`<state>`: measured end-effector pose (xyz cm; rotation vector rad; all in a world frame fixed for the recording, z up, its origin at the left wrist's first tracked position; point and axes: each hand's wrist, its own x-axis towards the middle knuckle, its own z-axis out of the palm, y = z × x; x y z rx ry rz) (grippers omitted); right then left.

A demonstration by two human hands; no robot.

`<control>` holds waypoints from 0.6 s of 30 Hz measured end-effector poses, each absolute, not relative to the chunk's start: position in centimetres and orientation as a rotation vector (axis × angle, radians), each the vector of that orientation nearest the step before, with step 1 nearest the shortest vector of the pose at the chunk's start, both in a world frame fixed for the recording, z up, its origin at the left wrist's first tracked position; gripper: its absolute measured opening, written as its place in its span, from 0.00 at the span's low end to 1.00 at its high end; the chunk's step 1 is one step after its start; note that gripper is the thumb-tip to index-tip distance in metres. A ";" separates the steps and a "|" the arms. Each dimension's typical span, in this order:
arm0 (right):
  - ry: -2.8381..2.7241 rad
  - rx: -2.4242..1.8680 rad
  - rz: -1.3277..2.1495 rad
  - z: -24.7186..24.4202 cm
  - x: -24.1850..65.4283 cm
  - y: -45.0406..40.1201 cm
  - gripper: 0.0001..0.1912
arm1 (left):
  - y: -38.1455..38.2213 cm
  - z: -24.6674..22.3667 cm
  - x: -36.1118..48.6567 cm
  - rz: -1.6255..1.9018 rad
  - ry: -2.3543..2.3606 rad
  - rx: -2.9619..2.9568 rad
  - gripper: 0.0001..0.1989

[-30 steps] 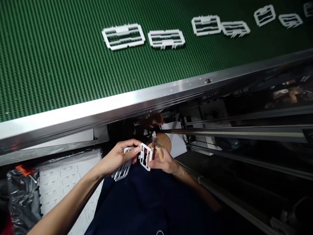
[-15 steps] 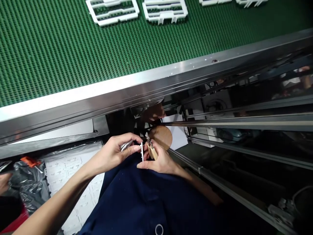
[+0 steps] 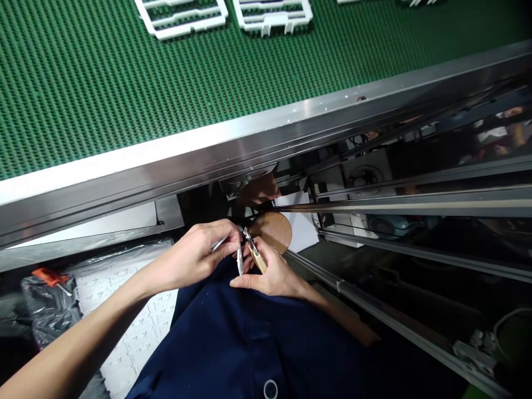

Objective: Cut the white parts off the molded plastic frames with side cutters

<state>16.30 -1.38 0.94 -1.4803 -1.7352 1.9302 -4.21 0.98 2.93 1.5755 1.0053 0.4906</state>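
Note:
In front of my dark blue clothing, my left hand [image 3: 211,249] is closed, its thumb and forefinger pinching the top of a small white plastic piece [image 3: 240,260]. A thin, pale, shiny thing [image 3: 219,243] shows between its fingers; its kind is unclear. My right hand [image 3: 272,270] is wrapped round cutting pliers [image 3: 256,254] with tan handles, jaws pointing up and left. The right thumb and fingertips are at the lower end of the white piece, which stands nearly upright between both hands. The fingers partly hide where it is held.
Ahead runs a green textured belt [image 3: 124,94] with white plastic frames [image 3: 272,19] on it, bordered by a metal edge [image 3: 220,130]. A round brown disc [image 3: 272,231] lies beyond my right hand. At left are a white patterned sheet [image 3: 137,332], black plastic [image 3: 50,310] and an orange-handled tool [image 3: 49,277].
The white piece has turned slightly, showing more of its face, and my left fingers have shifted a little on it. The frames appear slightly higher and further left in view.

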 end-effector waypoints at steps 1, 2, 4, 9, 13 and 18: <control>-1.741 -1.478 1.926 1.0 16.3 -1.4 0.28 | 1.1 2.9 -4.2 0.482 1.003 1.559 0.10; -1.748 -1.476 1.923 1.0 16.2 -1.4 0.28 | 1.1 2.8 -4.2 0.473 1.004 1.537 0.10; -1.772 -1.476 1.917 1.0 16.2 -1.4 0.28 | 1.2 2.6 -4.2 0.452 1.016 1.482 0.11; -1.962 -1.435 1.857 2.0 17.3 -0.1 0.27 | 1.3 2.6 -4.1 0.416 1.024 1.406 0.11; -2.405 -1.432 1.528 4.3 19.3 2.3 0.19 | 1.4 3.0 -3.9 0.403 1.049 1.479 0.10; -2.943 -1.262 1.091 6.9 20.2 4.7 0.10 | 1.5 3.5 -3.8 0.362 1.068 1.625 0.07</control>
